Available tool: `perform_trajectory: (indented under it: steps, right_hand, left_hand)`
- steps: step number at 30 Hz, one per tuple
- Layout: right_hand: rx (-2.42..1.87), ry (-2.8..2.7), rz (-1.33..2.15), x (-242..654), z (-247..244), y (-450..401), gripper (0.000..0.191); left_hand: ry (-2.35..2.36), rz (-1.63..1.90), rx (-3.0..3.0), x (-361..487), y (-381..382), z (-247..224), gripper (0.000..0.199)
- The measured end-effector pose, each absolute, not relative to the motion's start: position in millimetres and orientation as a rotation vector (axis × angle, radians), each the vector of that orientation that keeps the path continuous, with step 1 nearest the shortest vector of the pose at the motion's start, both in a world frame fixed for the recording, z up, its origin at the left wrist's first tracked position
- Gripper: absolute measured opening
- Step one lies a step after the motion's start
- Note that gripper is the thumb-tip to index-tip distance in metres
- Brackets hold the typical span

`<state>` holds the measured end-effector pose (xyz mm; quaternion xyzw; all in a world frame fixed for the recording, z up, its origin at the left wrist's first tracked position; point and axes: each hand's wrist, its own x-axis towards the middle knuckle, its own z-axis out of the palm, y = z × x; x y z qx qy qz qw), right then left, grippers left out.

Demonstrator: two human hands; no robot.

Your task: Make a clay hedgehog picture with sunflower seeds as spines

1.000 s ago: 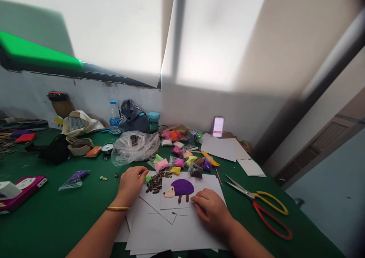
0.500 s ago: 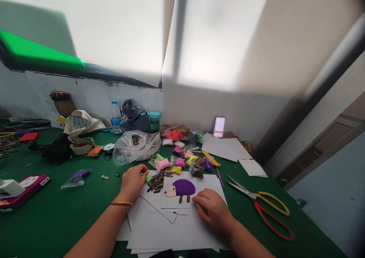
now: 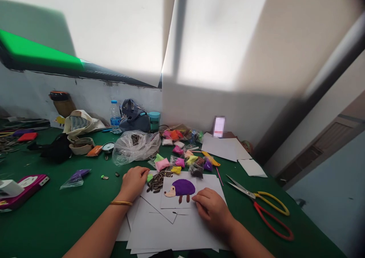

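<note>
A purple clay hedgehog [image 3: 184,187] with a pale face and two brown legs lies on a small white card [image 3: 170,203], on top of larger white sheets [image 3: 159,237]. My right hand [image 3: 212,208] rests at the card's right edge, fingers curled together; whatever they may hold is hidden. Beside a green clay lump [image 3: 149,177] and a pile of striped sunflower seeds [image 3: 157,182] is my left hand [image 3: 134,182], its fingers bent and close together, their contents too small to make out.
Large scissors [image 3: 253,195] lie open at the right. Behind the sheets are bagged clay pieces [image 3: 162,164] and a plastic bag [image 3: 137,147] of seeds. A magenta case [image 3: 31,185] is at the left, a water bottle [image 3: 115,119] by the wall.
</note>
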<state>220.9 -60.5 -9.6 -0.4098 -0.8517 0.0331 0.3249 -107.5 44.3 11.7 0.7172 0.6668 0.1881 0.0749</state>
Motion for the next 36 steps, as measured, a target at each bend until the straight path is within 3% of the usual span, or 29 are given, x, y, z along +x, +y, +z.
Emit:
perform_trajectory:
  steps: [4, 11, 15, 24, 28, 32, 36]
  right_hand:
    - [-1.242, -2.087, 0.064, 235, -8, -53, 0.022]
    - [-2.032, -1.908, -0.258, 290, 9, -11, 0.017]
    - [-2.228, -1.947, -0.283, 298, 7, 6, 0.015]
    - [-2.189, -1.981, -0.320, 289, -3, 4, 0.016]
    - [-2.146, -1.988, -0.363, 288, 0, -2, 0.017]
    - [-1.935, -1.982, -0.360, 274, 5, -13, 0.019]
    - [-1.501, -2.162, -0.097, 236, 6, -30, 0.021]
  left_hand:
    - [1.995, 0.559, 2.141, -109, 46, 10, 0.033]
    - [1.995, 0.575, 2.127, -110, 46, 11, 0.033]
    - [1.995, 0.599, 2.123, -109, 43, 12, 0.034]
    - [2.030, 0.792, 2.283, -98, 29, 19, 0.030]
    - [1.697, 0.965, 2.603, -84, 13, 27, 0.020]
    - [1.301, 0.863, 2.799, -69, -12, 31, 0.016]
    - [1.230, 0.674, 2.825, -61, -42, 24, 0.017]
